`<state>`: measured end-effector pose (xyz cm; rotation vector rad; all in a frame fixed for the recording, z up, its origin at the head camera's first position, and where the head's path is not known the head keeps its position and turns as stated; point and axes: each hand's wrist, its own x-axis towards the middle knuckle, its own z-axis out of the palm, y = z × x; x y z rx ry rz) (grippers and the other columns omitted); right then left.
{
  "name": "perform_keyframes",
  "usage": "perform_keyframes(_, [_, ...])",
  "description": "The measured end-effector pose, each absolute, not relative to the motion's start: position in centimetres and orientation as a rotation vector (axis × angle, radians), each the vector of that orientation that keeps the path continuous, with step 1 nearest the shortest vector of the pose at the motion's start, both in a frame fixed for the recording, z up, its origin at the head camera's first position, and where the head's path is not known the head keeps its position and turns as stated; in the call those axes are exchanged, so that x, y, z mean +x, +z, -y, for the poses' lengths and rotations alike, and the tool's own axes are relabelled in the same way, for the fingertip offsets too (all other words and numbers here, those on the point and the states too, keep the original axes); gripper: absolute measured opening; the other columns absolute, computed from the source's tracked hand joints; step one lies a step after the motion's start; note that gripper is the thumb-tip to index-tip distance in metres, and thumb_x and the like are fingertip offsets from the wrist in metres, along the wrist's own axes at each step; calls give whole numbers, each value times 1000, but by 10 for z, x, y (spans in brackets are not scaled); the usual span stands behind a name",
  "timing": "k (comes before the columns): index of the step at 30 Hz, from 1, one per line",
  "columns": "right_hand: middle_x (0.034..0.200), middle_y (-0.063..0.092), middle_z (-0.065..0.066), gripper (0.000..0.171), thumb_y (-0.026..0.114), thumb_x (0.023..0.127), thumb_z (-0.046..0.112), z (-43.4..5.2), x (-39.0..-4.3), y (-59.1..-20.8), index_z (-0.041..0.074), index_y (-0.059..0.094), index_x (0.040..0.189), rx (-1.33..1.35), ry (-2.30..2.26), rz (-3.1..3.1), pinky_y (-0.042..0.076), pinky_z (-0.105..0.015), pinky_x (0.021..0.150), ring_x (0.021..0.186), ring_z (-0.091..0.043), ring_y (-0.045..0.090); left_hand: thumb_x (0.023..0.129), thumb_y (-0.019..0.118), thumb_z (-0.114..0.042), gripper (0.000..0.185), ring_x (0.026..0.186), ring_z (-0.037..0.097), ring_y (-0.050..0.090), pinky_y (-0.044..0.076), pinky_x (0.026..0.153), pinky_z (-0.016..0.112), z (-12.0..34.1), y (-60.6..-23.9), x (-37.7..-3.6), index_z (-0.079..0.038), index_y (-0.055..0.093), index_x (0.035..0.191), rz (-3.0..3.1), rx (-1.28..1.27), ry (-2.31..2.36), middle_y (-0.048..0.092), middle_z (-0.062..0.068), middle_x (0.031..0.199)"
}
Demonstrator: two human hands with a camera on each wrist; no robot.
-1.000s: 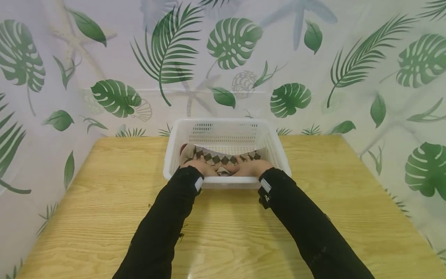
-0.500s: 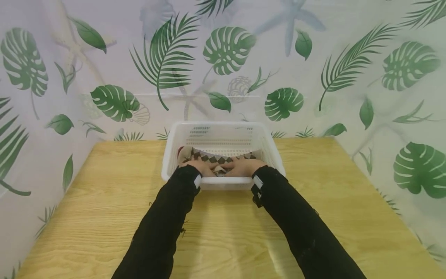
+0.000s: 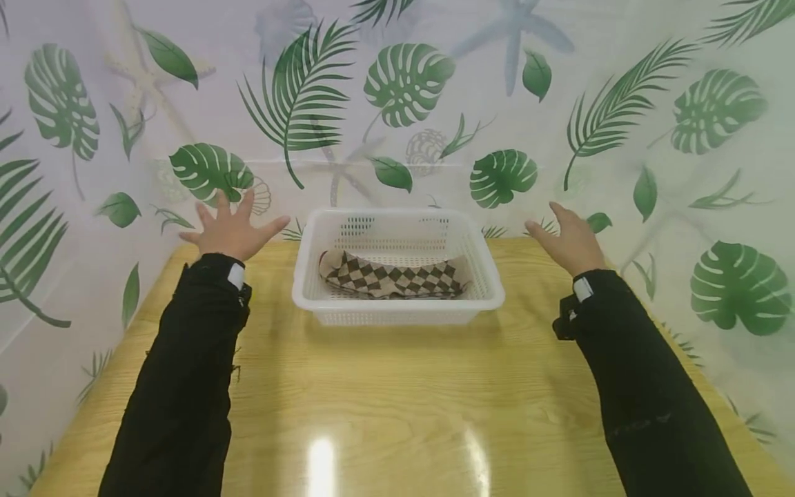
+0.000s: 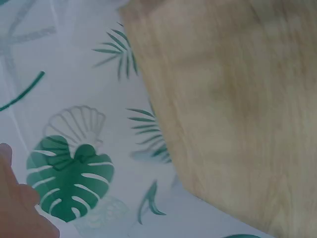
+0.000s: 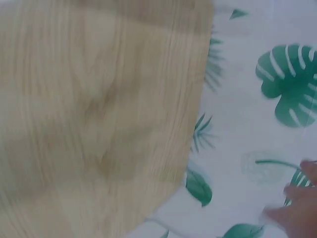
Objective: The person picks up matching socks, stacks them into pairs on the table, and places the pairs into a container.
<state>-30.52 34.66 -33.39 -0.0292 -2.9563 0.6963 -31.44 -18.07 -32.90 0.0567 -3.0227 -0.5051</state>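
Note:
In the head view a white plastic basket (image 3: pixel 397 313) with slotted walls stands at the back of the table. A folded checkered cloth item (image 3: pixel 397 277), beige, grey and dark brown, lies along its bottom. My left hand (image 3: pixel 232 231) is raised to the left of the basket, fingers spread, holding nothing. On the other side my right hand (image 3: pixel 570 241) hovers apart from the basket, fingers extended, also without anything in it. Each wrist view catches only part of its hand at the edge, the left hand (image 4: pixel 20 203) and the right hand (image 5: pixel 297 208).
The wood-grain table (image 3: pixel 397 386) reaches back to a pale wall covering (image 3: pixel 435 186) printed with green leaves, which also rises along both sides. Black sleeves (image 3: pixel 180 366) cover both forearms.
Both hands were inside the basket, pressing on the checkered cloth. They have come out and moved apart, left hand leftward and right hand rightward, leaving the cloth in the basket.

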Motion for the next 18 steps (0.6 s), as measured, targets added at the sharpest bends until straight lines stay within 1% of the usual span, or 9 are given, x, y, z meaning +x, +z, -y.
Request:
perform_keyframes(1, [156,-4,-33,95,38,90,72,-352,-305,-335,13,5,157,-64,672,2991,2,-81,98,138,-58,-7,76,31,-89,107,136,58,-18,0,87,88,187,-332,-313,-25,3,157,3033,109,-509,-14,25,158])
perform_keyframes(3, [153,-21,-31,103,36,84,80,-356,-304,-335,20,-4,156,-108,612,3079,-8,-86,87,132,-60,-25,71,32,-93,111,132,58,-26,-3,83,89,194,-340,-311,-29,-2,156,3076,181,-510,-21,24,156])
perform_keyframes(4, [151,-27,-30,105,36,82,83,-355,-304,-334,23,-7,155,-125,584,3121,-11,-87,81,128,-60,-31,71,32,-94,112,131,58,-29,-3,81,89,195,-343,-309,-31,-4,156,3097,195,-518,-24,23,155])
perform_keyframes(5, [150,-30,-29,106,35,80,85,-353,-303,-334,24,-8,155,-130,564,3149,-12,-87,80,126,-60,-34,70,32,-94,112,130,57,-30,-3,80,90,194,-346,-308,-32,-4,155,3109,197,-524,-25,23,154])
perform_keyframes(10, [151,-30,-26,106,36,80,85,-333,-302,-324,24,-7,155,-91,508,3219,-9,-88,81,127,-60,-30,70,34,-93,109,131,55,-32,-2,81,90,174,-348,-308,-36,-6,154,3118,157,-577,-27,20,155])
perform_keyframes(13, [153,-29,-23,105,37,80,84,-317,-306,-322,25,-5,156,-4,491,3224,-7,-87,86,131,-56,-29,75,36,-89,105,133,55,-29,-2,84,89,155,-346,-310,-34,-3,155,3117,64,-551,-22,20,157])
perform_keyframes(15, [157,-20,-22,99,41,85,78,-299,-309,-325,22,2,157,132,447,3191,-3,-84,92,136,-53,-24,81,37,-84,98,137,53,-22,-2,87,87,133,-347,-310,-31,5,157,3126,-58,-480,-14,19,159])
perform_keyframes(17, [160,-4,-22,87,48,91,65,-274,-311,-335,16,17,156,334,391,3134,3,-78,101,142,-50,-10,89,40,-74,85,142,50,-13,1,95,83,105,-351,-308,-25,20,156,3131,-270,-395,2,18,161])
perform_keyframes(18, [160,5,-23,78,50,95,56,-259,-311,-341,12,25,154,457,353,3110,8,-74,106,144,-48,-1,92,41,-68,78,144,48,-4,6,100,80,89,-355,-306,-23,29,154,3130,-400,-319,11,17,161])
